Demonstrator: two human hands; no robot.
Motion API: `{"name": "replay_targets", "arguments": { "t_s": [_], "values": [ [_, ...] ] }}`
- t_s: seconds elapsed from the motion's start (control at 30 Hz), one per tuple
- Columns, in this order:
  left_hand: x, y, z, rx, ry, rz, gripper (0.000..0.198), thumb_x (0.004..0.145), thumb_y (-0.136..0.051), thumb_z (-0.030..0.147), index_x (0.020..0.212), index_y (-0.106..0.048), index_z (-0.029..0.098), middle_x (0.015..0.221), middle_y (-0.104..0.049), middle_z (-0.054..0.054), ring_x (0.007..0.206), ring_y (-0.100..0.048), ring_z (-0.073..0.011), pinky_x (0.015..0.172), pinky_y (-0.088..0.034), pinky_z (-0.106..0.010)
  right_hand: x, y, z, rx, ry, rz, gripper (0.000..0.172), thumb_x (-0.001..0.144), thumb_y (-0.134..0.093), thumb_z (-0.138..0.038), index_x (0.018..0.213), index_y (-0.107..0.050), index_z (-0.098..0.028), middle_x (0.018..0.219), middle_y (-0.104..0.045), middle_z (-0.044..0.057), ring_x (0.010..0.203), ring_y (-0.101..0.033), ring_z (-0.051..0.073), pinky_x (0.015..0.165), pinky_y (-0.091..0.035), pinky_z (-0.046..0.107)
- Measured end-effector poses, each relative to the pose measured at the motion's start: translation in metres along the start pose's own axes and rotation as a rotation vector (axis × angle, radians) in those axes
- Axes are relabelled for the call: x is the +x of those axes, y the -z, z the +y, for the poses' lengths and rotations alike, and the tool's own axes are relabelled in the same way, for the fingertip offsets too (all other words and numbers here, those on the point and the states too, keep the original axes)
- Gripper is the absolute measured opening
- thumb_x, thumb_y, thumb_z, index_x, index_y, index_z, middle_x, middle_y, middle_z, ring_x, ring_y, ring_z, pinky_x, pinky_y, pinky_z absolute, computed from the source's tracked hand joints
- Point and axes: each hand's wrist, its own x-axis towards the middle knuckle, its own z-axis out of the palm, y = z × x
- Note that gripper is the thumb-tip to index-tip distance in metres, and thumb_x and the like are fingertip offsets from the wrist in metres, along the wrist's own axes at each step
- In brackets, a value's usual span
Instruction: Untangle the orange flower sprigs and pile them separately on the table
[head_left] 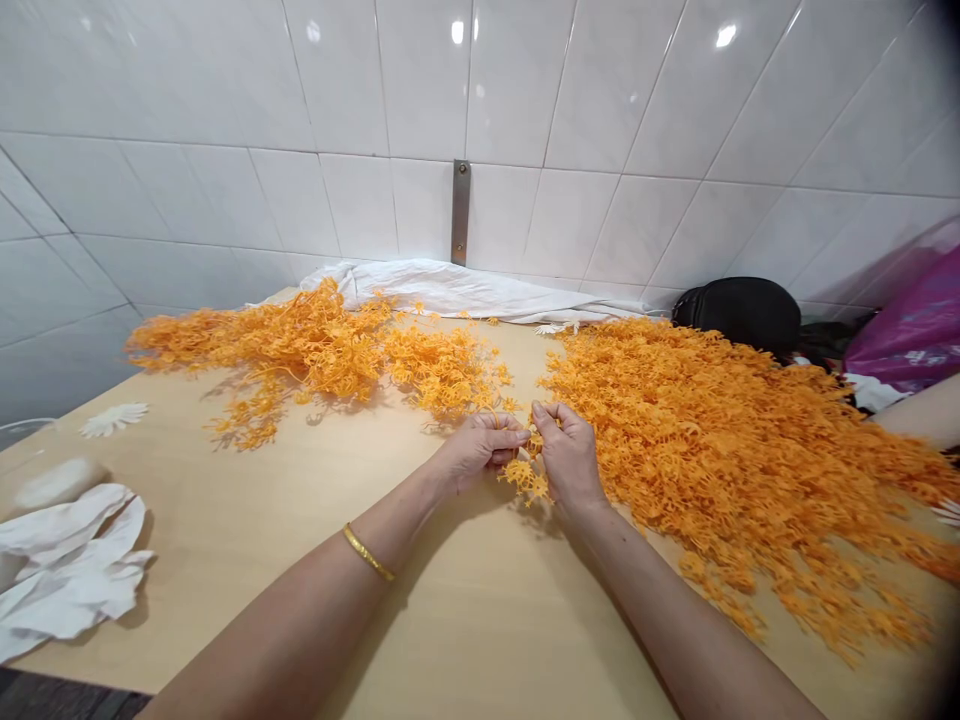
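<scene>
Near the middle of the table, my left hand (486, 450) and my right hand (571, 455) are close together, both with fingers pinched on a small sprig of orange artificial flowers (526, 478). Part of the sprig hangs below my fingertips; its stem is mostly hidden by the fingers. Just beyond my left hand lies a loose heap of orange flower sprigs (300, 345). To the right of my right hand spreads a larger pile of the same orange sprigs (720, 440), almost touching that hand.
White cloth (480, 290) lies along the tiled wall. At left are crumpled white cloth (82, 570), a pale rounded object (61, 484) and a white petal-shaped piece (114, 420). A black bag (742, 312), a purple bag (911, 310) and another person's arm (922, 412) are at right.
</scene>
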Motion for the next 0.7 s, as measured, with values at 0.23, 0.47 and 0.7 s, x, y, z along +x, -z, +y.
{"name": "replay_targets", "arguments": {
  "t_s": [0.23, 0.47, 0.7],
  "values": [
    [-0.008, 0.001, -0.002, 0.029, -0.022, -0.051, 0.022, 0.058, -0.067, 0.025, 0.054, -0.05, 0.013, 0.045, -0.041, 0.003, 0.038, -0.025, -0.002, 0.04, -0.012, -0.02, 0.013, 0.014, 0.0, 0.038, -0.071, 0.081, 0.026, 0.071, -0.054, -0.038, 0.057, -0.042, -0.019, 0.05, -0.036, -0.005, 0.046, -0.035, 0.008, 0.045, -0.033, 0.022],
    [-0.014, 0.003, -0.004, -0.048, -0.037, 0.017, 0.022, 0.059, -0.067, 0.022, 0.057, -0.047, 0.014, 0.042, -0.035, 0.007, 0.038, -0.028, -0.0024, 0.041, -0.018, -0.018, 0.034, 0.044, -0.013, 0.054, -0.018, 0.136, 0.024, 0.071, -0.054, -0.035, 0.057, -0.04, -0.02, 0.044, -0.034, -0.008, 0.039, -0.036, 0.007, 0.04, -0.034, 0.022],
    [-0.008, 0.007, -0.001, 0.012, -0.025, 0.051, 0.026, 0.063, -0.065, 0.027, 0.064, -0.042, 0.016, 0.047, -0.048, 0.004, 0.033, -0.027, -0.0014, 0.036, -0.014, -0.018, 0.028, 0.034, -0.005, 0.026, -0.236, -0.153, 0.024, 0.066, -0.053, -0.024, 0.089, -0.049, -0.021, 0.06, -0.051, -0.006, 0.036, -0.033, 0.004, 0.035, -0.028, 0.019]
  ]
}}
